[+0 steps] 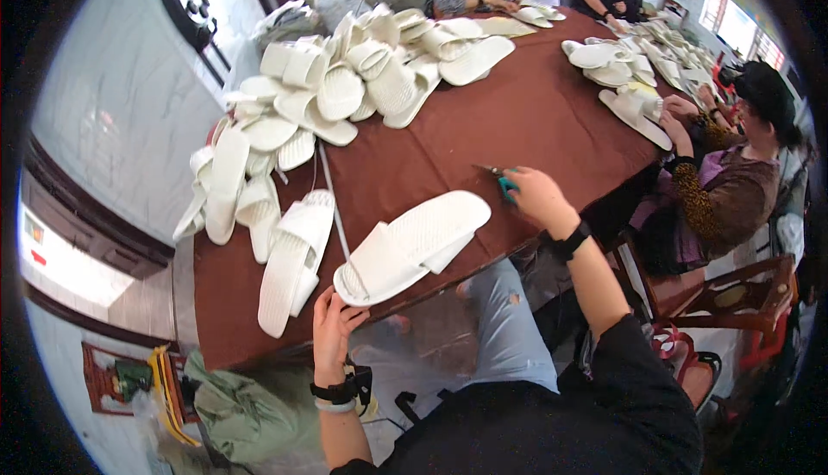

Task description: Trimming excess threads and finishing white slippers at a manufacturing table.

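Black shirt (552,432) nearest, the left hand (335,337) holds a white slipper (431,225) by one end at the table's (552,113) near edge, seemingly to steady it, leaving the right hand (545,203) gripping teal-handled scissors (509,186).

From my head, one wide view looks down over my left grip (336,324), right grip (542,199) and the worktop (526,113).

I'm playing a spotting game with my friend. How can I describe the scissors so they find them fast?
Find the big brown-covered table, then its near side, where the person's right hand is just right of a white slide sandal. The scissors are in that hand, tips pointing left. Their teal handle sets them apart from the white sandals.
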`<state>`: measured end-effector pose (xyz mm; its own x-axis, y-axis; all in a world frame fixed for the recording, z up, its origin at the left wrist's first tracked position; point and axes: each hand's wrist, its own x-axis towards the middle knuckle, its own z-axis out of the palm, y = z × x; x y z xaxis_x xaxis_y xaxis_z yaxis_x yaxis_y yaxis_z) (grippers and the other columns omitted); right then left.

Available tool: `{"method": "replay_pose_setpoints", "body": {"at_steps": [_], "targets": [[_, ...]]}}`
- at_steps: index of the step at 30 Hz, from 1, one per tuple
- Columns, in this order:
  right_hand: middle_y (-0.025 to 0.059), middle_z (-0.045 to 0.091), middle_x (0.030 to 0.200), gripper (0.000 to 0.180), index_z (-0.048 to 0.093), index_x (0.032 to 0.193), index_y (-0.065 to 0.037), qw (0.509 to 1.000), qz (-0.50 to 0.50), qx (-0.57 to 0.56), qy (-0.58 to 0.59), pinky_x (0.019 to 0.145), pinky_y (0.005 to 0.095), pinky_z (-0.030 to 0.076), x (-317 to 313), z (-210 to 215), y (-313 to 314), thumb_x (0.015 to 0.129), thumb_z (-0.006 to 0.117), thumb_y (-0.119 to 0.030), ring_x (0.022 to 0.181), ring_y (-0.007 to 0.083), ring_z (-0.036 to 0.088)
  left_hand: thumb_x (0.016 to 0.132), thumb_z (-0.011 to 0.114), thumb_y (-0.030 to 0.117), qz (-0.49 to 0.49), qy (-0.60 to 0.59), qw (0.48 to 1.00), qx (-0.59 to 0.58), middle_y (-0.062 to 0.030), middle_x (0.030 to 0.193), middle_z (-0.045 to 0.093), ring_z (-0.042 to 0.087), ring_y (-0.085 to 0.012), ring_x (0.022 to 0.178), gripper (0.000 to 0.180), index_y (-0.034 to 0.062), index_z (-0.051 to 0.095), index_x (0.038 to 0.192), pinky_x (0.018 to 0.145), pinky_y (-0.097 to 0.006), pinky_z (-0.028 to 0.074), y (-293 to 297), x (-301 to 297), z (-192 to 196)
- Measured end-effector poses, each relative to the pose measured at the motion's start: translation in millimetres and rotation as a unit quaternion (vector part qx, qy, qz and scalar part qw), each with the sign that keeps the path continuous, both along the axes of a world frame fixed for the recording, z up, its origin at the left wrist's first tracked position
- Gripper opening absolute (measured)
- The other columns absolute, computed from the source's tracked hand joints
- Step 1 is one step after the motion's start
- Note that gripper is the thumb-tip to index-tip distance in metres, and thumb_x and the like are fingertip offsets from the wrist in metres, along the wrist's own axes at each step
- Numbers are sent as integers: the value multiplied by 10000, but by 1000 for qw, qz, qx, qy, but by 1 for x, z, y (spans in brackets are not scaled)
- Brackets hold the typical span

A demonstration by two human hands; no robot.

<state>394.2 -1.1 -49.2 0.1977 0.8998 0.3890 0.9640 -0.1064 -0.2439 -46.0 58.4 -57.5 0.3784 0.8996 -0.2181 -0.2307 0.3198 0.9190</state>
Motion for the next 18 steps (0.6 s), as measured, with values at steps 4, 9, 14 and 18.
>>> {"method": "replay_pose_setpoints", "body": {"at_steps": [4,9,14,18], "targets": [[208,642,901,253,614,1023,-31,978,10,82,192,741,456,483,-49,18,-5,887,551,-235,868,400,599,990,477,211,24,-19,1000,-2,-180,1193,560,616,-282,1025,426,-38,364,1317,830,-425,540,15,16,-13],[206,651,962,409,582,1109,20,905,62,-44,419,774,404,487,-70,-9,-5,935,531,-346,883,308,633,988,435,147,20,-51,998,-7,-161,1264,538,568,-289,1125,341,-5,446,1292,851,-433,521,17,15,-14],[93,638,1068,473,495,1267,1,745,144,-36,651,698,296,551,-83,-7,-42,935,581,-325,878,158,624,977,467,163,22,-86,996,-21,-147,1303,509,519,-275,1177,366,15,445,1311,916,-432,463,-10,11,15],[82,631,1113,454,492,1276,14,551,148,-74,818,791,253,554,-79,-21,-81,915,625,-228,950,135,630,1000,420,225,-28,-122,992,19,-142,1369,456,502,-272,1209,407,29,408,1357,937,-443,454,-27,23,39]]}}
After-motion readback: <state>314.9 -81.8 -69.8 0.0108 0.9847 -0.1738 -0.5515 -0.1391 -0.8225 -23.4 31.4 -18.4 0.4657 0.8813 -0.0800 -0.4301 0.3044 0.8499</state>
